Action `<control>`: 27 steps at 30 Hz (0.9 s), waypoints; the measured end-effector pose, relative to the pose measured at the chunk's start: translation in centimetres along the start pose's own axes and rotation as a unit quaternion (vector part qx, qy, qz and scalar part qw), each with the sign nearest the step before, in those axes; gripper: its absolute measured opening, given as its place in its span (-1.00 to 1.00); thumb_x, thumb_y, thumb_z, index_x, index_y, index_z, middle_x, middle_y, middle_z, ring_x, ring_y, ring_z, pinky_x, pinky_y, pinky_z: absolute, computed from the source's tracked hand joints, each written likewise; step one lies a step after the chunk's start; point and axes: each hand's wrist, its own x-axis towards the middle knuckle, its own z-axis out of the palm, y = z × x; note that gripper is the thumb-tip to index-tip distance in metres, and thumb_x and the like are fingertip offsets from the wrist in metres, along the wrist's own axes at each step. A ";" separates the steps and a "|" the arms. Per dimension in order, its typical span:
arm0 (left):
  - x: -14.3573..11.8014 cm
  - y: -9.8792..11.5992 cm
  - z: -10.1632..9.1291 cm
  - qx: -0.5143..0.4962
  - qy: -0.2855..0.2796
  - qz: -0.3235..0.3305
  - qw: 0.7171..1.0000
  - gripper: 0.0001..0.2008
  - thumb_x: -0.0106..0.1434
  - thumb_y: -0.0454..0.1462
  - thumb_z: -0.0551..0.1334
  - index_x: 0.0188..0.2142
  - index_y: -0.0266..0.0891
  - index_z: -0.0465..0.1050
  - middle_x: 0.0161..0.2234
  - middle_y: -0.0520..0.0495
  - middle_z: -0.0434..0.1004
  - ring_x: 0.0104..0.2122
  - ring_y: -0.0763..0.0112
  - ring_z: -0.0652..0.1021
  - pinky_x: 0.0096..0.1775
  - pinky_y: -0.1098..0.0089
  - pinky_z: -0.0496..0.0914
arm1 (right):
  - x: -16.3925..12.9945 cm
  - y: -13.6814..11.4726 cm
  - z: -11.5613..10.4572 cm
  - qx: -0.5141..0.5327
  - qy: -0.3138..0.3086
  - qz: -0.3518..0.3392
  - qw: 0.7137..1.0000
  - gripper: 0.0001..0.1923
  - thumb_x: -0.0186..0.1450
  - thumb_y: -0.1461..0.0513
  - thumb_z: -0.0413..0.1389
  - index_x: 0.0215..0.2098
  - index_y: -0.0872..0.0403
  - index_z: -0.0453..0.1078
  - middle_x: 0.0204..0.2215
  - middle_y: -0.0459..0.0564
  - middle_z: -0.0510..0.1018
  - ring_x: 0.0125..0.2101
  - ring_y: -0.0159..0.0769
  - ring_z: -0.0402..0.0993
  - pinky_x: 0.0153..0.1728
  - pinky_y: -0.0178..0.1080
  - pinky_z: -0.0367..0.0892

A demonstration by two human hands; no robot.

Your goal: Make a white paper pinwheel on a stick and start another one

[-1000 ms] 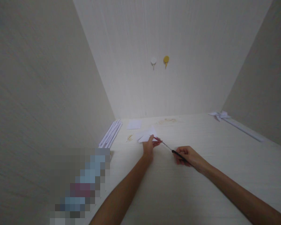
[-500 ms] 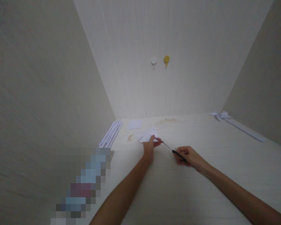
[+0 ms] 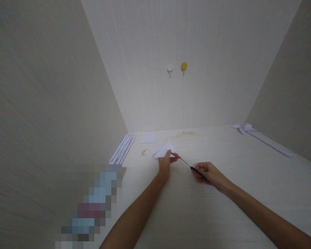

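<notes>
Left hand [image 3: 165, 162] rests on the tabletop [image 3: 223, 193], fingers pinched on the near edge of a folded white paper [image 3: 162, 150]; the paper lies flat just beyond the fingertips, touching them. Right hand [image 3: 208, 173] closed around the dark handle end of a thin tool [image 3: 188, 164], well to the right of the left hand; the tool runs slantwise from the right hand up-left to the left hand's fingers, its reddish tip at the paper's edge beside the left thumb; too small to tell whether it is a brush, a pen or scissors.

Beyond the left hand: a small white paper square [image 3: 148, 137] lying flat, apart from the folded piece; to the left of that hand, a bundle of white paper strips [image 3: 122, 148] along the side wall; a small yellowish mark [image 3: 143, 153] on the tabletop between strips and folded paper. Far right of the right hand: a folded paper pinwheel on a long white stick [image 3: 259, 136], lying against the right wall. On the back wall above both hands: a white hook [image 3: 169, 70] and a yellow hook [image 3: 184, 66], side by side, apart.
</notes>
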 end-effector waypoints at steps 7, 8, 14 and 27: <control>-0.2 0.1 0.1 -0.006 0.003 0.003 1.000 -0.85 -0.06 -0.25 0.17 -0.53 -0.35 0.32 -0.64 -0.02 0.44 -0.65 0.43 0.48 -0.56 0.47 0.35 | -0.1 -0.3 0.2 -0.012 0.005 -0.002 1.000 -0.61 -0.13 -0.02 0.16 -0.70 0.12 0.19 -0.86 -0.19 0.28 -0.84 -0.61 -0.01 -0.80 -0.43 -0.19; -0.2 0.2 0.1 -0.006 0.005 0.002 1.000 -0.85 -0.05 -0.25 0.17 -0.54 -0.35 0.32 -0.64 -0.02 0.44 -0.65 0.43 0.48 -0.56 0.47 0.34 | -0.2 -0.4 0.2 -0.013 0.004 -0.002 1.000 -0.61 -0.13 -0.02 0.16 -0.70 0.12 0.19 -0.85 -0.19 0.28 -0.84 -0.61 0.00 -0.80 -0.43 -0.19; -0.5 0.7 0.2 -0.036 0.013 -0.005 0.999 -0.88 -0.04 -0.29 0.16 -0.51 -0.35 0.31 -0.62 -0.01 0.44 -0.61 0.41 0.50 -0.57 0.49 0.33 | -0.2 -0.6 0.0 -0.024 -0.036 0.008 0.999 -0.62 -0.15 -0.01 0.15 -0.69 0.12 0.19 -0.84 -0.16 0.32 -0.84 -0.59 0.02 -0.81 -0.42 -0.17; -0.6 0.5 -0.1 -0.004 -0.003 0.003 1.000 -0.84 -0.01 -0.26 0.13 -0.59 -0.35 0.32 -0.60 -0.05 0.45 -0.61 0.43 0.50 -0.57 0.50 0.30 | 1.8 1.1 -5.5 -0.339 0.140 -0.103 0.925 -0.71 0.09 0.09 -0.01 -0.59 0.13 0.37 -0.69 -0.04 0.41 -0.64 -0.36 0.28 -0.63 -0.34 0.06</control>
